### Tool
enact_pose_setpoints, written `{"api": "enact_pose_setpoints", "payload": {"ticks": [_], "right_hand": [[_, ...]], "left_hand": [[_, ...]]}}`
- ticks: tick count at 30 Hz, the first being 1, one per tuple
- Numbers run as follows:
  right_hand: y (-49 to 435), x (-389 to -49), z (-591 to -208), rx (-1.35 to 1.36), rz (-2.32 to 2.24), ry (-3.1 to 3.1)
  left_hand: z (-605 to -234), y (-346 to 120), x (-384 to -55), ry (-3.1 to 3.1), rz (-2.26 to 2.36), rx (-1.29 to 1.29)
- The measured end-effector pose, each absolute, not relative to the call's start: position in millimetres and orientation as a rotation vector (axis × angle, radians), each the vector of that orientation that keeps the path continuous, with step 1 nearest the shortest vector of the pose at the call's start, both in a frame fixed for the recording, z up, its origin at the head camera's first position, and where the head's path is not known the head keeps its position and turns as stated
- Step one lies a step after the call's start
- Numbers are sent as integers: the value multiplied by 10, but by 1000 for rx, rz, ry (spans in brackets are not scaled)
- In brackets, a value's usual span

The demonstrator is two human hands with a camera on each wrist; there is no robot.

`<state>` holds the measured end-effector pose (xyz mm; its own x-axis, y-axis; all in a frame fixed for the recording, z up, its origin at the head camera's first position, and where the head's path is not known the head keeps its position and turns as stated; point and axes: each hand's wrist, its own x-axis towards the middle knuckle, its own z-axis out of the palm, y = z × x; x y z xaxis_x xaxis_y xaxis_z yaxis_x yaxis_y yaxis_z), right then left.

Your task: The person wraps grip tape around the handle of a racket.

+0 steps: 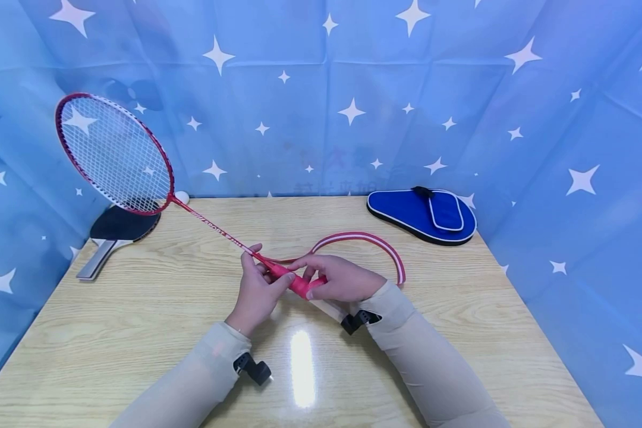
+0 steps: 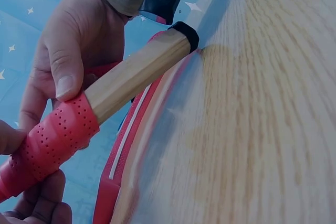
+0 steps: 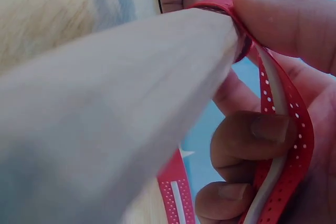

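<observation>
A red and white badminton racket [image 1: 115, 154] is held tilted above the table, its head up to the left. My left hand [image 1: 254, 300] grips it at the top of the handle, where red perforated grip tape [image 2: 58, 132] is wound round. Below the winding the wooden handle [image 2: 139, 74] is bare, down to its black end. My right hand [image 1: 350, 279] pinches the tape at the lower edge of the winding, thumb on the red. In the right wrist view, the tape [image 3: 302, 145] runs through its curled fingers. The loose tape tail [image 1: 361, 236] arcs behind the right hand.
A table tennis paddle [image 1: 120, 229] lies at the back left of the wooden table [image 1: 139, 333], a white ball [image 1: 182, 197] near it. At the back right lies a blue paddle case [image 1: 406, 211]. A starry blue curtain [image 1: 278, 119] hangs behind.
</observation>
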<state>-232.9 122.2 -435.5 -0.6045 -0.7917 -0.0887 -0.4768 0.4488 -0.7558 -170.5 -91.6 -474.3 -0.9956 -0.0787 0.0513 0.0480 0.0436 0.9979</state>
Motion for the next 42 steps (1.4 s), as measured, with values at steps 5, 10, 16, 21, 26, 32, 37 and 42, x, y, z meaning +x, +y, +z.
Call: {"api": "enact_pose_setpoints", "payload": {"ticks": [5, 10, 16, 21, 26, 32, 37, 42], "right_hand": [[1232, -2330, -4333, -1067, -971, 2282], [1228, -2337, -4328, -1064, -957, 2324], [1230, -2328, -4318, -1058, -969, 2337], [1226, -2328, -4313, -1033, -974, 2318], [1229, -2337, -4329, -1010, -987, 2264], [1239, -2358, -4349, -1004, -1055, 2164], [1244, -2360, -4363, -1049, -1050, 2199], [1234, -2350, -4369, -1073, -1039, 2227]], "left_hand": [[-4740, -919, -1696, -2201, -2108, 31], [-4736, -917, -1696, -2189, -2112, 20], [-4735, -914, -1701, -2188, -2113, 5], [-4746, -914, -1711, -2185, -2116, 1], [-4744, -916, -1703, -2163, -2132, -17], [-4742, -920, -1704, -2132, -2160, -49], [-4741, -924, -1707, -2137, -2163, -52], [-4747, -935, -1705, -2171, -2159, -29]]}}
